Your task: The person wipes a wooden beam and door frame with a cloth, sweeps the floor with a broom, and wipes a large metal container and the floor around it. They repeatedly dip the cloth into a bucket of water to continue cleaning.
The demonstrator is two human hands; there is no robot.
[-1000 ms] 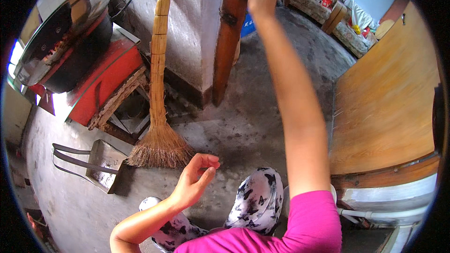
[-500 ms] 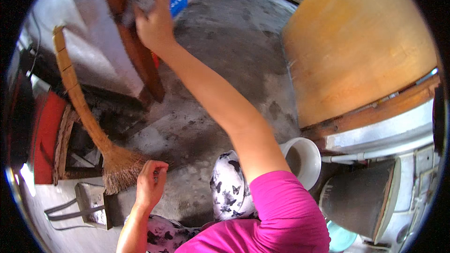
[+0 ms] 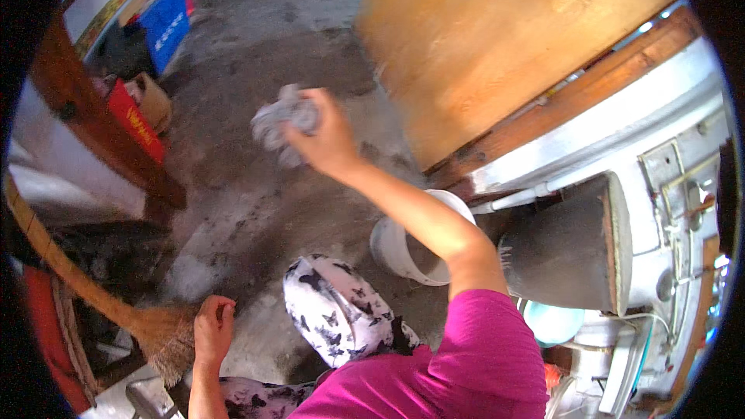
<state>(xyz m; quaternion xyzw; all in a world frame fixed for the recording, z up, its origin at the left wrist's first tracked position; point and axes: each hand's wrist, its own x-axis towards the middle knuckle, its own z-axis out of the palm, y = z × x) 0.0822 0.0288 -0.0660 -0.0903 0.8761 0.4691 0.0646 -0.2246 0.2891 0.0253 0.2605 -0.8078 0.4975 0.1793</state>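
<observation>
A crumpled grey cloth (image 3: 273, 122) is bunched in my right hand (image 3: 330, 136), which is held out over the dark floor at the middle of the view. My right arm passes above a white bucket (image 3: 388, 244), hiding part of its rim and inside. Lower left, my left hand (image 3: 213, 330) is loosely curled, and no object shows in it. Close beside it are the bristles of a straw broom (image 3: 172, 341), whose long handle leans up toward the left edge. I cannot see that the hand touches the broom.
A wooden post (image 3: 101, 120) stands at left, with a red box (image 3: 133, 120) and a blue box (image 3: 165, 29) behind it. On the right are a large wooden panel (image 3: 497, 46), a white pipe (image 3: 535, 192) and a dark basin-like vessel (image 3: 563, 252). A dustpan (image 3: 147, 399) lies lower left.
My right hand has come away from the wooden post, carrying the cloth back over the floor. The view has turned to the right. My left hand stays curled near the broom.
</observation>
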